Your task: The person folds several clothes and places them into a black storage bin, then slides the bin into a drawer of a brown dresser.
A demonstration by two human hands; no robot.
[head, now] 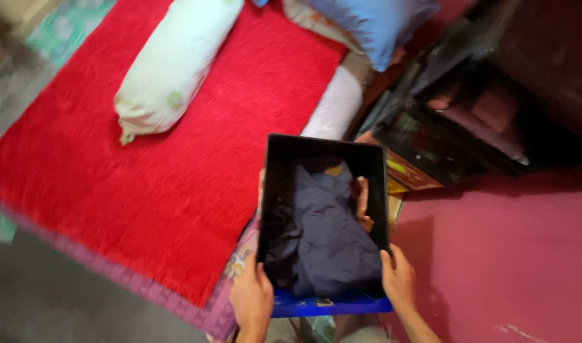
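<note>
- Looking down from the head camera, I see a black box point(322, 147) with a blue front edge, carried between the two hands over the floor.
- My left hand point(251, 298) is at the near left corner of the box; the grip is closed on the box wall, thumb on top of the rim.
- My right hand point(399, 278) is at the near right corner; its grip is also clamped on the box, fingers wrapped around the edge.
- Inside the box lies dark blue cloth point(332, 235), crumpled, filling most of the bottom. A small yellowish piece shows at the far side of it, and something skin-coloured shows at the right inner wall; I cannot tell what that is.
- Left of the box a red rug point(145, 165) covers the floor, and a long white bolster pillow point(176, 60) rests on it, tilted.
- A blue pillow point(373, 22) lies at the top, behind the rug.
- To the right stands a dark cabinet point(494, 121), and below it is a pink floor area point(507, 254).
</note>
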